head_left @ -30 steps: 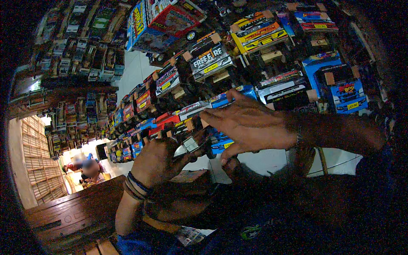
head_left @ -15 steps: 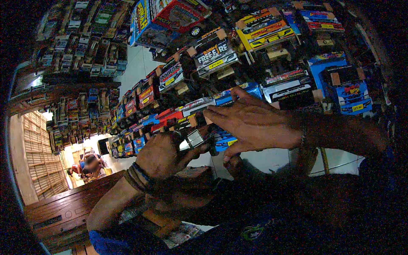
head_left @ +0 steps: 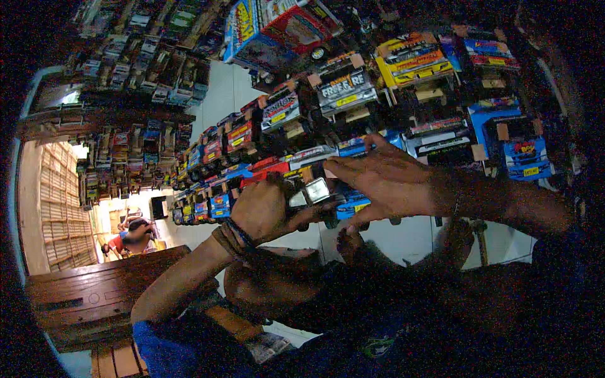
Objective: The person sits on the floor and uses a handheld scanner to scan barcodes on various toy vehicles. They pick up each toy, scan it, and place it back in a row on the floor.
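Note:
My left hand, with dark bands at its wrist, is closed in front of a row of toy trucks. At its fingers is a small shiny pale rectangular piece, which it appears to hold; its kind is unclear. Just to the right, my right hand is spread, palm down, fingers pointing left over the same row. Below its fingers shows the front of a blue toy truck. Behind the hands stand a red toy truck and a white-and-black toy truck.
More toy trucks stand behind, including a yellow one and a large blue-and-red box-shaped one. Stacked shelves of toy vehicles fill the far left. A brown wooden bench is at left, and a person sits beyond a bright doorway.
The whole view has shifted, with the trucks now farther right. My left hand and the shiny piece have moved up and right, nearer the row. My right hand stays spread.

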### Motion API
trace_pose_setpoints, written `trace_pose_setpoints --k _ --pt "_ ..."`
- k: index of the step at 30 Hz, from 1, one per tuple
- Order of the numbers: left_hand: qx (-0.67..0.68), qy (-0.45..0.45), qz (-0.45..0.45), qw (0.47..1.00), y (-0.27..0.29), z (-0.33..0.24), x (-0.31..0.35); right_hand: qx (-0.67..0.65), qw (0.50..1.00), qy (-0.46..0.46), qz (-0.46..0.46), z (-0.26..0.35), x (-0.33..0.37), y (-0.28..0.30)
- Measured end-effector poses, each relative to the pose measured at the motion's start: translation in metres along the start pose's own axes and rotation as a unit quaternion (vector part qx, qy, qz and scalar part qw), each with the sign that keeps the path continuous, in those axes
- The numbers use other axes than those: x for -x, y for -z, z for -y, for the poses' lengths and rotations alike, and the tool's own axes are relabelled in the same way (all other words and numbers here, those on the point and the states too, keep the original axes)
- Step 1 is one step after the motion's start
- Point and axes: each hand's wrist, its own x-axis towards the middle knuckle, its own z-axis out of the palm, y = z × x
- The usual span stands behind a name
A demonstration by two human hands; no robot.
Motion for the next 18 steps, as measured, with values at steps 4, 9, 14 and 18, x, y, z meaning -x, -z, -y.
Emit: trace_pose_setpoints --k 4,9,14,18 --pt "0.005 -0.045 -0.040 0.998 0.010 -0.003 0.014 0.060 0.996 -0.011 0.065 0.006 -0.004 0.007" --pt "0.097 0.071 0.044 0.992 0.037 0.000 0.051 0.029 0.998 -0.019 0.055 0.004 -0.008 0.018" --pt "0.082 0.094 0.059 0.990 0.032 0.012 0.068 0.052 0.996 0.003 0.076 0.009 -0.027 0.018" --pt "0.109 0.083 0.027 0.990 0.021 0.016 0.067 0.073 0.996 0.017 0.039 0.016 -0.044 -0.004"
